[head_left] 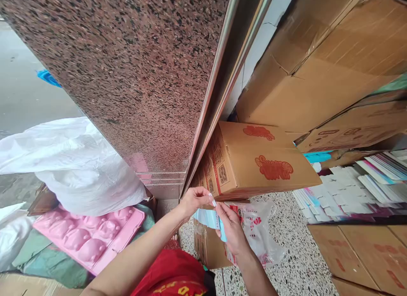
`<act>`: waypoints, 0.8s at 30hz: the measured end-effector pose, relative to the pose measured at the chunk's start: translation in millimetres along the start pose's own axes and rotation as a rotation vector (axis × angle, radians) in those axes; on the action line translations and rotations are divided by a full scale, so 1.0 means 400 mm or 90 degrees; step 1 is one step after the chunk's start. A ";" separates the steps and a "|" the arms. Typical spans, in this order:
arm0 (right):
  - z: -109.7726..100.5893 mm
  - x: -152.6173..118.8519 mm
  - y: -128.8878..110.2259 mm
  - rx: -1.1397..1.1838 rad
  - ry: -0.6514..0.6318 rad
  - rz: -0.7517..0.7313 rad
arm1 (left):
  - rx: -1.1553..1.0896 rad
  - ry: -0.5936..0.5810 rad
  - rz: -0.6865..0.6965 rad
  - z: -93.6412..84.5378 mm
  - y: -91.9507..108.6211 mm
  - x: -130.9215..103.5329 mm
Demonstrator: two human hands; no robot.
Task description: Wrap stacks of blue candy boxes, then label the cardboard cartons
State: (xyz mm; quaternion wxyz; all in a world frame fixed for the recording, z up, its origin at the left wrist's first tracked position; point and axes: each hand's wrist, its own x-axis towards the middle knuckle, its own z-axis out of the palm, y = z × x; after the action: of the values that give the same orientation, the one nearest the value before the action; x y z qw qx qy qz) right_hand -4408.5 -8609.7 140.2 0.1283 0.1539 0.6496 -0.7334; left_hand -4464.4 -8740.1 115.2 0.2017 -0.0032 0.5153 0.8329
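At the lower middle, both hands are close together in front of the open carton gap. My left hand (196, 201) is closed in a pinch, with a small white printed label (212, 199) at its fingertips. My right hand (233, 228) is wrapped round a light-blue strip (206, 218) that curls out to the left and bears printed digits. Its thumb and finger reach up to the white label. Just beyond my right hand lies a clear plastic bag (263, 228) with red print. A cardboard box (211, 245) sits below the strip, partly covered by my hands.
A closed carton (270, 160) with red logos stands ahead, beside a metal door track (222, 79) and a speckled stone pillar (127, 67). Larger cartons (324, 75) rise behind. Stacked flat packaging (346, 190) lies right. A pink moulded tray (92, 232) and white sack (89, 164) are left.
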 end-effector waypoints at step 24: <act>-0.238 0.141 -0.260 -0.369 0.338 -0.180 | -0.261 0.285 0.240 0.064 0.073 0.446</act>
State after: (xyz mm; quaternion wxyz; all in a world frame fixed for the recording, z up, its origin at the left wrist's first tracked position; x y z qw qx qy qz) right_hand -4494.9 -8501.7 202.8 -0.1076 0.2047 0.8544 -0.4654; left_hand -4633.0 -8670.1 113.9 -0.0780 -0.1312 0.3605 0.9202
